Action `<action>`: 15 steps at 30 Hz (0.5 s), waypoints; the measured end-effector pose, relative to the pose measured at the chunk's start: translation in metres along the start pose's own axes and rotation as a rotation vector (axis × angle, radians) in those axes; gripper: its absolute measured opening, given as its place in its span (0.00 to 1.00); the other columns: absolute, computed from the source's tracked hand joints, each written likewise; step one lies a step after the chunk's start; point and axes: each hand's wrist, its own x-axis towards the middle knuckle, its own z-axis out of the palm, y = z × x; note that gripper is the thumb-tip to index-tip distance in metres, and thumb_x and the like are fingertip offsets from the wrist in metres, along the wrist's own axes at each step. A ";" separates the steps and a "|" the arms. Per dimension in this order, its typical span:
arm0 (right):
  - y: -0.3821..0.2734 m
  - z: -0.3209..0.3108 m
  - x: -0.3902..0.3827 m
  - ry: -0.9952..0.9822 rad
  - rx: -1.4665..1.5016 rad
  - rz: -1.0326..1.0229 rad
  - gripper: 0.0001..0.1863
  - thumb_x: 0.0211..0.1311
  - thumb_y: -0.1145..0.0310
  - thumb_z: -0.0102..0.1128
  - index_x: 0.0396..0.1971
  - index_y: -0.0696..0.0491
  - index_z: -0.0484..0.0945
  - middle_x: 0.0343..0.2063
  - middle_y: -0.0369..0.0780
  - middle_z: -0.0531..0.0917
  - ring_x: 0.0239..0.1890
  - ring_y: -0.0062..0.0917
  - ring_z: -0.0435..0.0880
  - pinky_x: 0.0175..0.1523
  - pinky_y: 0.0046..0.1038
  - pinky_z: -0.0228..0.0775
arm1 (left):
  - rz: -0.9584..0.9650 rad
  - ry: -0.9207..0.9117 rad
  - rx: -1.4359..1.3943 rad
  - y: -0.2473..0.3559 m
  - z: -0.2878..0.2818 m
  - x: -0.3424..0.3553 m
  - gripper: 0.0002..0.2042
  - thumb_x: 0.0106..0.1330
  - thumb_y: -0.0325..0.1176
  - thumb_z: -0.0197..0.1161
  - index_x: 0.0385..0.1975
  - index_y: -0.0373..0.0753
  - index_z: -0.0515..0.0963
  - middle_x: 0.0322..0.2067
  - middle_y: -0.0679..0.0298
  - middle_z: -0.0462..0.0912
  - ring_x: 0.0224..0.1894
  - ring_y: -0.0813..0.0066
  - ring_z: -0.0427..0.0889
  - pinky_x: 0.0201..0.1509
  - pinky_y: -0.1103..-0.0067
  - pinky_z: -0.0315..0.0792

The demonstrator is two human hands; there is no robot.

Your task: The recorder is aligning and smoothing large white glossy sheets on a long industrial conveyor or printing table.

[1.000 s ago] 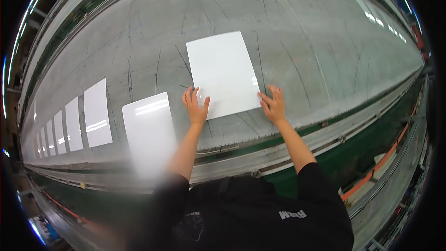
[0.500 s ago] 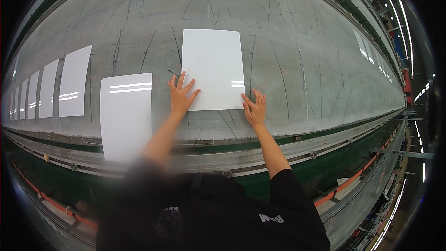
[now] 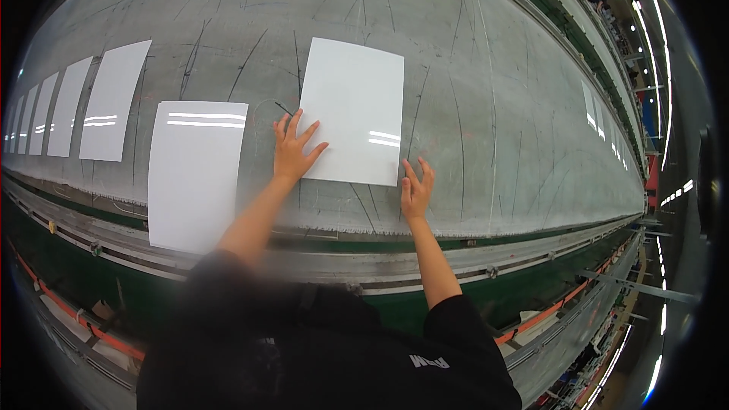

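Observation:
A glossy white sheet (image 3: pixel 353 99) lies flat on the long grey table (image 3: pixel 456 137) in front of me. My left hand (image 3: pixel 295 148) rests on its left edge, fingers spread, with the thumb over the sheet's lower left part. Just off the lower right corner is my right hand (image 3: pixel 418 186), its fingers apart and slightly bent, holding nothing. Left of my left forearm sits a second white sheet (image 3: pixel 196 175), or a stack of them, reaching over the table's near edge; my sleeve hides its lower right corner.
Further left, several white sheets (image 3: pixel 114 102) lie in a row along the table. More sheets (image 3: pixel 592 114) lie at the far right. Dark lines mark the grey surface. A metal rail (image 3: pixel 524 262) runs along the near edge, with a green strip below it.
My right hand has come away from the sheet's right edge and sits slightly lower. The left hand stays on the left edge. The whole view has tilted a little.

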 end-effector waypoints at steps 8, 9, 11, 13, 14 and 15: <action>-0.023 0.022 0.121 0.145 -0.149 0.069 0.24 0.53 0.62 0.48 0.51 0.52 0.61 0.55 0.48 0.54 0.58 0.43 0.47 0.58 0.39 0.42 | -0.049 -0.062 0.043 0.003 -0.001 0.005 0.25 0.48 0.48 0.58 0.49 0.53 0.66 0.54 0.58 0.56 0.56 0.53 0.51 0.58 0.56 0.41; -0.026 0.030 0.145 0.168 -0.208 0.011 0.26 0.53 0.61 0.48 0.53 0.52 0.58 0.56 0.47 0.52 0.59 0.43 0.45 0.59 0.39 0.40 | -0.052 -0.072 0.042 0.003 -0.001 0.005 0.26 0.48 0.48 0.58 0.49 0.53 0.65 0.54 0.58 0.55 0.56 0.53 0.50 0.58 0.56 0.41; -0.030 0.054 0.190 0.213 -0.164 -0.017 0.27 0.54 0.58 0.47 0.54 0.50 0.57 0.57 0.46 0.51 0.60 0.42 0.44 0.60 0.39 0.39 | -0.050 -0.115 0.068 0.002 0.001 0.006 0.26 0.48 0.48 0.58 0.50 0.52 0.64 0.54 0.56 0.55 0.56 0.54 0.50 0.58 0.56 0.40; -0.029 0.079 0.204 0.254 -0.155 -0.045 0.29 0.54 0.55 0.46 0.55 0.48 0.55 0.58 0.45 0.50 0.60 0.40 0.43 0.60 0.39 0.37 | -0.063 -0.095 0.096 0.001 0.003 0.006 0.26 0.49 0.48 0.57 0.50 0.51 0.65 0.54 0.56 0.54 0.56 0.54 0.50 0.58 0.56 0.40; -0.028 0.095 0.203 0.073 -0.218 -0.011 0.29 0.54 0.53 0.44 0.56 0.47 0.54 0.58 0.44 0.49 0.61 0.39 0.43 0.60 0.38 0.36 | -0.095 -0.167 0.110 -0.001 0.005 0.007 0.26 0.49 0.49 0.57 0.50 0.50 0.65 0.54 0.55 0.54 0.56 0.55 0.49 0.59 0.57 0.40; -0.024 0.107 0.201 -0.166 -0.329 0.070 0.30 0.54 0.50 0.42 0.56 0.45 0.53 0.58 0.44 0.48 0.61 0.38 0.43 0.61 0.38 0.35 | -0.085 -0.164 0.125 -0.002 0.005 0.007 0.26 0.50 0.48 0.56 0.49 0.48 0.65 0.54 0.54 0.54 0.56 0.56 0.49 0.59 0.58 0.41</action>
